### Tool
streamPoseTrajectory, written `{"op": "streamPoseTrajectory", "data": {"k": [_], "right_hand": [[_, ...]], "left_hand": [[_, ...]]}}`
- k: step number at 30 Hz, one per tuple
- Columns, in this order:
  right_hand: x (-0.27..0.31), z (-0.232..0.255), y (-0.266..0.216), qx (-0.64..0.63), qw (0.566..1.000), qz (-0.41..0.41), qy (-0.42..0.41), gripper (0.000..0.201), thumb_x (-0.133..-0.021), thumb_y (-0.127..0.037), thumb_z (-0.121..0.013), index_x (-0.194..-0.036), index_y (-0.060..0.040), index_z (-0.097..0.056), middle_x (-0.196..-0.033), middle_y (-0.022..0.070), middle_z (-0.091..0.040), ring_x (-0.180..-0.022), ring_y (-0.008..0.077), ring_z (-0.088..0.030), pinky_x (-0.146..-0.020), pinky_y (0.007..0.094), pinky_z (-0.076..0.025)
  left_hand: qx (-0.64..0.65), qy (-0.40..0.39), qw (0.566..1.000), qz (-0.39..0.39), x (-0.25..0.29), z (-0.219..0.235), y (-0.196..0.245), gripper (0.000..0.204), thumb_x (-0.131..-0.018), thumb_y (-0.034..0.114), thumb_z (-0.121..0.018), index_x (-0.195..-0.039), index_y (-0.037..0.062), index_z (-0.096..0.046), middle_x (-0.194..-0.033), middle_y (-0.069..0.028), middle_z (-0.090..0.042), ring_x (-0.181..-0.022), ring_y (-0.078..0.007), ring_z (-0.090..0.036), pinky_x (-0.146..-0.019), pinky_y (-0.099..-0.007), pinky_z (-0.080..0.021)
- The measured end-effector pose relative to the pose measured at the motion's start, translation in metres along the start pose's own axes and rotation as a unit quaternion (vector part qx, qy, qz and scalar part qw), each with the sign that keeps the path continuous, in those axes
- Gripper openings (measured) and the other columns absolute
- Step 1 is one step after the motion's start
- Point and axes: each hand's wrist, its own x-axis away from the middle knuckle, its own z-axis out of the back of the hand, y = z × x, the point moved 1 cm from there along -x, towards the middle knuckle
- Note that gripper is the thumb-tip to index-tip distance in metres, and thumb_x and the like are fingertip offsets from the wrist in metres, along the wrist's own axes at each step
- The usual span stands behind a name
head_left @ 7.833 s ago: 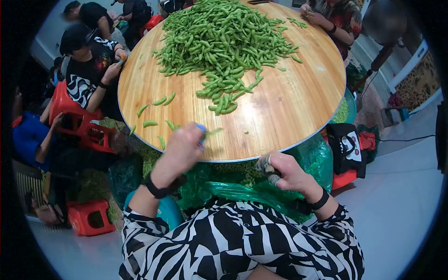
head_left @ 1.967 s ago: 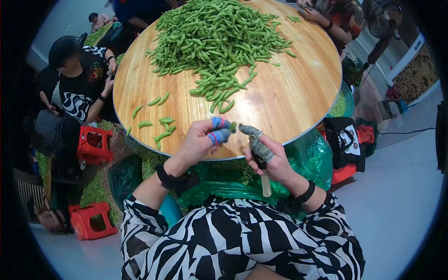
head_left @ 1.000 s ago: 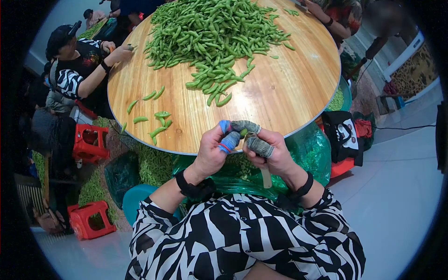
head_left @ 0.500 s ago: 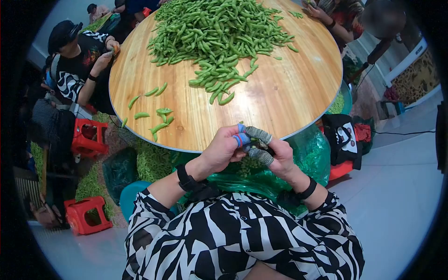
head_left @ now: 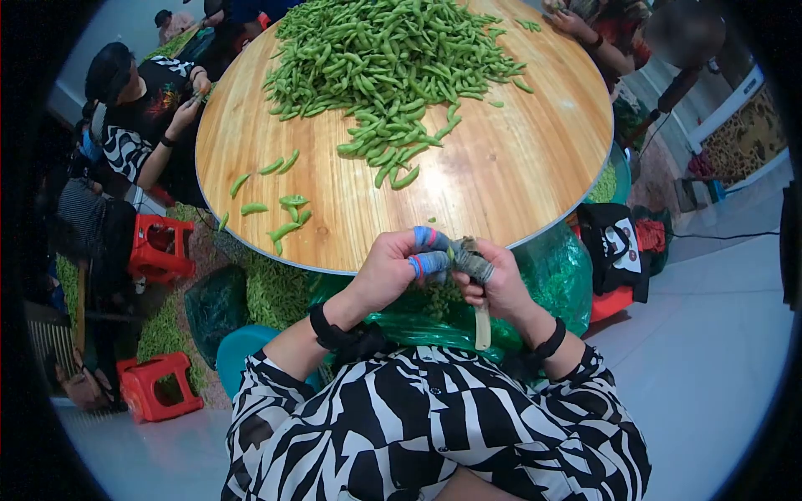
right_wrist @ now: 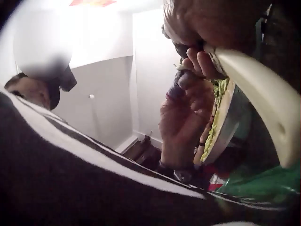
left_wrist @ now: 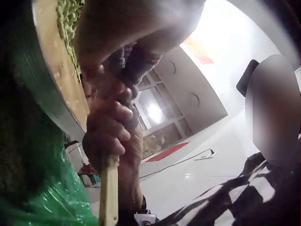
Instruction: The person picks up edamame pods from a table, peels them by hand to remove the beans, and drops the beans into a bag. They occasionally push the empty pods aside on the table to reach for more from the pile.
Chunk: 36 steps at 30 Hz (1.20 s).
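My left hand (head_left: pixel 388 263) has finger covers of blue knit, with red bands, and pinches a green bean pod (head_left: pixel 451 253), mostly hidden by fingertips. Close against it, my right hand (head_left: pixel 501 284) wears grey knit covers on thumb and finger. Its curled fingers grip a tool by a cream handle (head_left: pixel 482 330), which points down; the tool's working end is hidden, so I cannot tell its kind. In the right wrist view this handle (right_wrist: pixel 263 99) shows a small hole near its end. Both hands meet just over the near edge of the round wooden table (head_left: pixel 501 184).
A large heap of green pods (head_left: pixel 376 67) covers the table's far part; several loose pods (head_left: pixel 284 221) lie at left. Below the edge hangs a green plastic bag (head_left: pixel 543 284) around shelled beans. Red stools (head_left: pixel 160 384) stand at left. Another person (head_left: pixel 142 108) sits at the table's left.
Earlier the left hand was over the table with a pod, apart from the right; since then both hands have come together at the near edge. A small green bit now lies on the table before them.
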Motion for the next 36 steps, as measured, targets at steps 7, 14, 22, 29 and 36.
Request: {"op": "streamPoseTrajectory", "data": {"k": [7, 14, 22, 29, 36], "right_hand": [[0.010, -0.016, -0.015, 0.164, 0.979, 0.119, 0.021, 0.035, -0.099, -0.022, -0.043, -0.129, -0.0047, -0.045, -0.075, -0.0003, -0.052, -0.055, 0.0041, -0.045, -0.045, 0.0182, -0.035], [0.010, -0.014, -0.006, 0.102, 0.993, 0.059, -0.016, 0.034, -0.100, -0.024, -0.041, -0.127, -0.0042, -0.046, -0.079, 0.0013, -0.053, -0.055, 0.0056, -0.046, -0.043, 0.0170, -0.035], [0.011, -0.013, -0.005, -0.003, 0.997, 0.048, -0.055, 0.039, -0.098, -0.019, -0.044, -0.136, -0.0077, -0.041, -0.077, 0.0012, -0.052, -0.053, 0.0043, -0.043, -0.043, 0.0167, -0.033], [0.010, -0.010, -0.004, 0.118, 0.990, 0.080, -0.007, 0.040, -0.095, -0.012, -0.050, -0.135, -0.0121, -0.047, -0.078, -0.0010, -0.054, -0.051, 0.0026, -0.042, -0.043, 0.0151, -0.031], [0.004, 0.001, -0.013, 0.463, 0.821, 0.333, -0.035, 0.042, -0.091, -0.008, -0.055, -0.131, -0.0018, -0.049, -0.094, 0.0096, -0.065, -0.080, 0.0150, -0.064, -0.069, 0.0270, -0.050]], "left_hand": [[0.062, 0.031, 0.998, 0.008, 0.007, -0.011, 0.008, 0.011, -0.091, 0.012, -0.060, -0.098, 0.0038, -0.057, -0.080, -0.0010, -0.059, -0.062, -0.0065, -0.053, -0.052, -0.0195, -0.041], [0.061, 0.051, 0.997, 0.018, 0.004, -0.006, -0.012, 0.014, -0.091, 0.016, -0.062, -0.094, 0.0031, -0.058, -0.072, 0.0016, -0.054, -0.054, -0.0038, -0.044, -0.046, -0.0188, -0.032], [0.013, 0.076, 0.997, -0.004, 0.004, -0.012, -0.005, 0.015, -0.091, 0.016, -0.061, -0.097, 0.0028, -0.058, -0.072, 0.0015, -0.054, -0.054, -0.0041, -0.045, -0.047, -0.0189, -0.034], [0.076, 0.043, 0.996, 0.001, 0.004, -0.012, -0.010, 0.015, -0.092, 0.010, -0.056, -0.105, 0.0024, -0.057, -0.079, 0.0000, -0.055, -0.059, -0.0046, -0.046, -0.047, -0.0196, -0.036], [0.280, -0.008, 0.953, 0.110, -0.007, -0.014, -0.004, 0.012, -0.094, 0.010, -0.049, -0.100, 0.0032, -0.056, -0.077, -0.0023, -0.053, -0.056, -0.0081, -0.046, -0.044, -0.0199, -0.037]]}}
